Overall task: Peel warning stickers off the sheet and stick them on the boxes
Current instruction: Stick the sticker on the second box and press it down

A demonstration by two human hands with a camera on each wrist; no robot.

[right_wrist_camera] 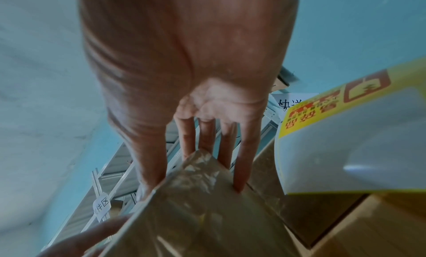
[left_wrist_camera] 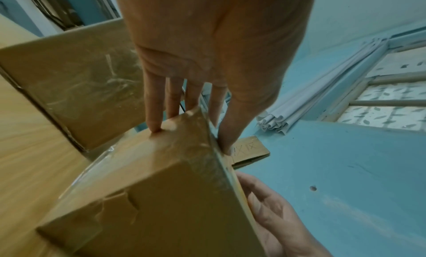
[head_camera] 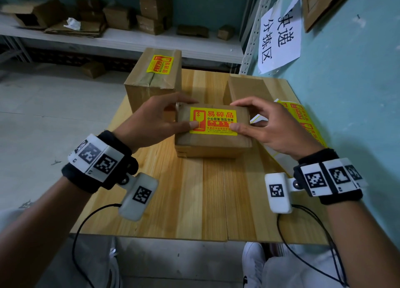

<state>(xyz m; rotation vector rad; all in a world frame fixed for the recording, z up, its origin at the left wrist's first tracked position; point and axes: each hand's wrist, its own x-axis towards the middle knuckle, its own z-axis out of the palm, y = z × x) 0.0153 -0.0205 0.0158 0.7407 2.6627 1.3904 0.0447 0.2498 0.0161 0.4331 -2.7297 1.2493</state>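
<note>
A small cardboard box [head_camera: 213, 145] sits mid-table with a yellow-and-red warning sticker [head_camera: 213, 121] on its top. My left hand [head_camera: 188, 114] grips the box's left end, thumb on the sticker's lower left corner and fingers over the far edge. My right hand [head_camera: 240, 115] grips the right end the same way, thumb on the lower right corner. The left wrist view shows my left hand's fingers [left_wrist_camera: 154, 115] on the taped box [left_wrist_camera: 161, 188]. In the right wrist view my right hand's fingers [right_wrist_camera: 242, 160] lie on the box [right_wrist_camera: 207, 206]. The sticker sheet [head_camera: 303, 119] lies at the table's right edge.
A taller box [head_camera: 153, 86] bearing a sticker [head_camera: 160, 64] stands at the back left of the wooden table [head_camera: 194, 201]. A plain box [head_camera: 246, 90] stands at the back right. Behind is a shelf [head_camera: 129, 41] of cartons; a blue wall runs close on the right.
</note>
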